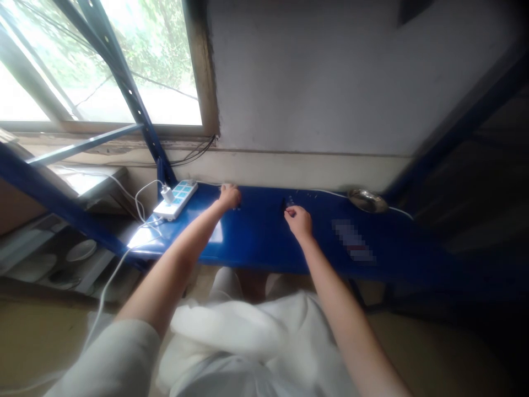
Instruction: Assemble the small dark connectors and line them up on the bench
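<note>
1. A small piece [290, 200], dark on its left and bluish, seemingly see-through, on its right, is on or just above the blue table [260, 237]; blur hides its exact outline.
2. The right hand [298, 219] meets its near edge, thumb and fingertips drawn close; whether they grip it, I cannot tell.
3. The left hand [230, 197] curls near the table's far edge, beside a tiny dark-and-clear bit [238, 208]; its grip is hidden.
</note>
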Demonstrator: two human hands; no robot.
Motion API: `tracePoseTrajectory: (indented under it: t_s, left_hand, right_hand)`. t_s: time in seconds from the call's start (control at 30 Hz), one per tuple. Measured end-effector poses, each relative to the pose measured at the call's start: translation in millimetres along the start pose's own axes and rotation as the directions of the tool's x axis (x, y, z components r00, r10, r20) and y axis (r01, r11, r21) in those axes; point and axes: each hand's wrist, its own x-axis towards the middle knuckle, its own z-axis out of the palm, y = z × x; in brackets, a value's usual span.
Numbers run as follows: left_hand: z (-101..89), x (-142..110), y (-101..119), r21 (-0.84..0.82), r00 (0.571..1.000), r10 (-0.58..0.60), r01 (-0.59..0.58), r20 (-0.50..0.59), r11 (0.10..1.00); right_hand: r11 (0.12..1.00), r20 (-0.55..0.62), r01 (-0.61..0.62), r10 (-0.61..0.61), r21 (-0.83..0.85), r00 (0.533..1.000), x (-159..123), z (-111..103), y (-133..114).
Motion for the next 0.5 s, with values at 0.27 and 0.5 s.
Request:
tracePoseTrajectory:
  t_s: [0.27, 0.5]
  left_hand:
    - [-3.7, -2, 35, -0.031, 0.943, 0.266, -0.278, -0.201, 0.960]
    - [39.0, -11, 109, -0.090, 0.932, 0.347, -0.357, -0.105, 0.930]
  right_hand:
    - [0.986, 0.011, -0.152, 0.153, -0.069, 0.988, 13, -8, 29]
    - [0.950, 0.103, -0.243, 0.266, -0.196, 0.958, 20, 0, 45]
